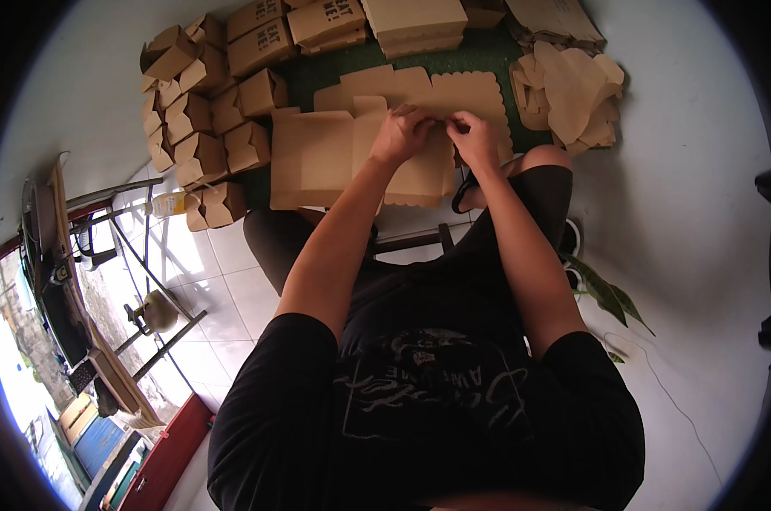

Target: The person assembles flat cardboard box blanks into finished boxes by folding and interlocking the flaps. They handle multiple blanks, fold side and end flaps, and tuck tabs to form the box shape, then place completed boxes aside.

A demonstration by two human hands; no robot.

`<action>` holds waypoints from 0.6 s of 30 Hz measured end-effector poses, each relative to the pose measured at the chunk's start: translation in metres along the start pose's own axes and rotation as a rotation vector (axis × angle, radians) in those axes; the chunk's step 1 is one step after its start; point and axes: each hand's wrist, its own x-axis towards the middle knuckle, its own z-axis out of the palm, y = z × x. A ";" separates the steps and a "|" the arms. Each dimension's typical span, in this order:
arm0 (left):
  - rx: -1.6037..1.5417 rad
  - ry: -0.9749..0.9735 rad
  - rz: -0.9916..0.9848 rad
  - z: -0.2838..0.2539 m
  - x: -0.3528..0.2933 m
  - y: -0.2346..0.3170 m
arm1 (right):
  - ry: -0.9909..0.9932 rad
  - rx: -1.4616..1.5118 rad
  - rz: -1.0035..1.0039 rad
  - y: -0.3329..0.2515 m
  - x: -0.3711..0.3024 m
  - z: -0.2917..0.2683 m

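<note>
An unfolded brown cardboard box (313, 157) lies in front of me, with creased panels and scalloped edges. My left hand (402, 134) is closed over its upper middle part, fingers bent and pressed on the card. Close beside it, my right hand (474, 140) pinches the card near a fold, thumb and forefinger together. A small gap separates the two hands. What lies right under the fingertips is hidden. Behind the hands, more flat card with a scalloped rim (479, 89) spreads out; whether it is part of the same box I cannot tell.
Folded small boxes (189, 119) are piled at the left, with printed cartons (326, 21) behind. Flat cardboard stacks (415, 25) stand at the back, and loose cut pieces (573, 89) at the right. A yellowish bottle (168, 204) stands near the metal frame (160, 341). A plant (607, 294) is on the right.
</note>
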 end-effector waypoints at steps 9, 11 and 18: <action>-0.002 -0.002 0.046 0.003 -0.003 -0.007 | 0.004 0.000 -0.009 0.002 0.001 0.001; -0.014 -0.027 0.032 0.004 -0.004 -0.009 | 0.015 -0.005 0.007 0.004 0.001 0.003; 0.074 -0.048 -0.008 0.005 -0.007 -0.007 | 0.060 -0.046 -0.079 0.006 0.000 0.005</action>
